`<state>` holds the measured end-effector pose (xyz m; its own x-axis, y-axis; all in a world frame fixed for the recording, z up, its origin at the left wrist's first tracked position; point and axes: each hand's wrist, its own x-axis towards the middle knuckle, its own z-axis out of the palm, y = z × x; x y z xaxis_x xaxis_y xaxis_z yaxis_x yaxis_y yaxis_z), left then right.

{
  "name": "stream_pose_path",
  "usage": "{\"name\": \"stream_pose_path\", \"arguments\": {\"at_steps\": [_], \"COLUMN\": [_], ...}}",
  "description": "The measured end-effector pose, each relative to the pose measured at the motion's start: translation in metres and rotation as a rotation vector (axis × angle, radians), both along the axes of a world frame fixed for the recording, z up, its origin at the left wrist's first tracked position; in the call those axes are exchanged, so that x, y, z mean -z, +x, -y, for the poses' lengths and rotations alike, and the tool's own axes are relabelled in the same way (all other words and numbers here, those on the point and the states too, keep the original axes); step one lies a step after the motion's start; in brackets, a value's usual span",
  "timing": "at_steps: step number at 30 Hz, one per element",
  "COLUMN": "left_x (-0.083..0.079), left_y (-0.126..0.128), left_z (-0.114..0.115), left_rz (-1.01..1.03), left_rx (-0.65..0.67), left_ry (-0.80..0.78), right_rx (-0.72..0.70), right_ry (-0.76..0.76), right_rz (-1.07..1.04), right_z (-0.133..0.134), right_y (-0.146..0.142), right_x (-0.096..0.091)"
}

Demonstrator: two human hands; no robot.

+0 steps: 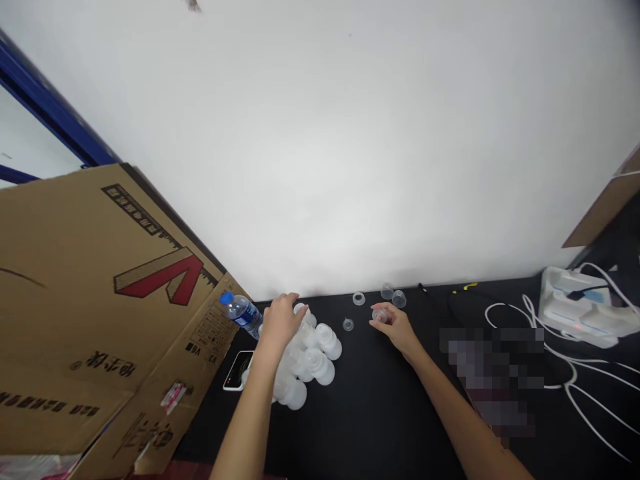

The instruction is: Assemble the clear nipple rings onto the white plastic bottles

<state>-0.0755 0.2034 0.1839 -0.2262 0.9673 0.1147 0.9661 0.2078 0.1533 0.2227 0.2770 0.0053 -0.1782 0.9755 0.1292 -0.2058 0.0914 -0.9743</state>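
Observation:
My left hand [281, 321] hovers at the back of a group of white bottles [316, 362], its thumb and fingers apart. A white bottle top [301, 310] shows right by the thumb; whether the hand touches it I cannot tell. Pinched in the fingers of my right hand [397, 328] is a small clear plastic cap [380, 315]. On the black table between the hands lies a small clear piece with a nub [348, 324]. Farther back sit a clear ring [359, 299] and two clear dome caps, one [387, 291] slightly left of the other [399, 299].
A water bottle with a blue cap [241, 312] stands by a large cardboard box [100, 313] on the left. Near it lies a white-edged device [238, 371]. On the right are a white power strip [587, 303] and loose white cables [570, 380]. A white wall [350, 167] rises behind.

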Motion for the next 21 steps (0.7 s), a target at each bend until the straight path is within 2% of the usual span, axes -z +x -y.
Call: {"name": "stream_pose_path", "arguments": {"at_steps": [2, 5, 8, 10, 14, 16, 18, 21], "left_x": [-0.002, 0.001, 0.002, -0.004, -0.024, -0.027, -0.020, 0.007], "left_y": [-0.012, -0.015, -0.011, -0.006, 0.013, 0.033, 0.060, 0.102], "left_z": [-0.020, -0.041, -0.051, -0.052, -0.041, -0.028, -0.013, 0.006], "left_rz": [0.002, -0.004, -0.012, -0.015, 0.067, 0.277, 0.387, 0.360], "left_rx": [-0.018, -0.011, 0.017, 0.040, 0.173, 0.311, 0.423, 0.495], "left_ry": [-0.157, -0.241, -0.232, -0.178, -0.026, 0.069, 0.077, 0.042], "right_rx": [-0.007, 0.005, 0.022, 0.044, 0.088, 0.099, 0.109, 0.122], "right_ry": [0.005, 0.016, 0.014, 0.003, -0.027, -0.036, -0.043, -0.051], "right_rz": [-0.005, 0.002, -0.003, -0.034, -0.115, -0.142, -0.173, -0.223], "right_z": [-0.001, -0.001, -0.001, 0.000, 0.000, 0.000, -0.001, -0.001], "right_y": [-0.001, -0.001, 0.000, 0.001, 0.003, 0.003, 0.004, 0.005], "right_x": [0.001, 0.002, -0.001, -0.004, -0.010, -0.011, -0.011, -0.011]}}
